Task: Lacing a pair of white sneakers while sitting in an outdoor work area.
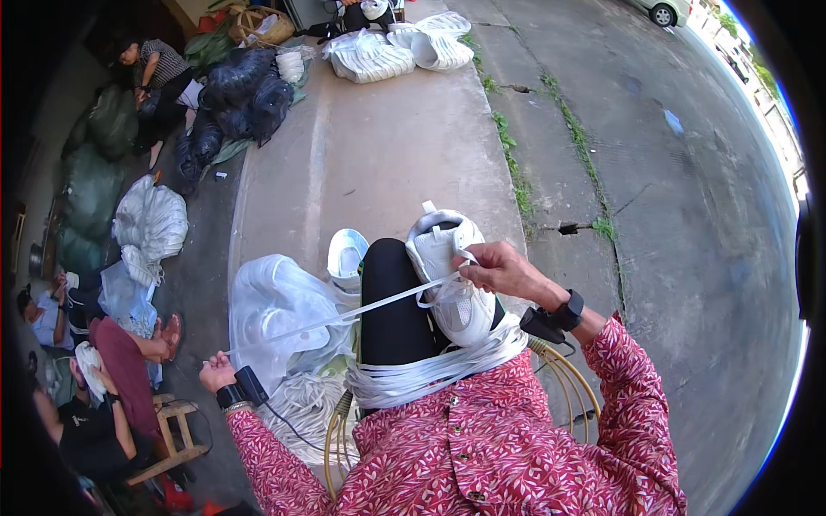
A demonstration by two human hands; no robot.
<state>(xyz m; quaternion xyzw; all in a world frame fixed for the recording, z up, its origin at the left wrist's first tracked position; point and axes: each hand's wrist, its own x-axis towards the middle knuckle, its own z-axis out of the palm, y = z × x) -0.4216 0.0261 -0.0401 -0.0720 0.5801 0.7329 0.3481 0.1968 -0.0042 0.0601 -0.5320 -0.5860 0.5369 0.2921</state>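
The black-clad lap point(391, 271) carries the work. The white shoe point(443, 249) lies along its right edge, toe toward the waist, collar toward the knee. A bundle of white laces point(430, 378) crosses the lap's waist edge. The right hand point(503, 273), at the shoe's front, has thumb and forefinger pinched together; the left hand point(217, 372), beyond the lap's left edge, has its fingers curled closed. Both grip one flat white lace point(404, 296), drawn nearly straight between them. Pull evenly, prevent twisting, and steady the shoe against tipping.
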